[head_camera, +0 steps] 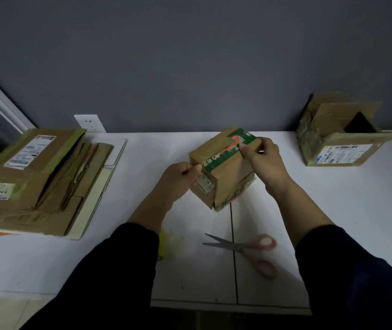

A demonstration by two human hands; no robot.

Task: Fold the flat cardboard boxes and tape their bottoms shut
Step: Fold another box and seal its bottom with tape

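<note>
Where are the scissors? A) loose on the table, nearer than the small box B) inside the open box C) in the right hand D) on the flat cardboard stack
A: the scissors lie untouched on the table; left hand and right hand both pinch the green tape on the small box.

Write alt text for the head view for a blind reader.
Both hands pinch green tape across the top of a small cardboard box on a white table, left hand at its near end, right hand at the far end. Scissors lie nearer; flat boxes sit left, a folded box far right.
</note>
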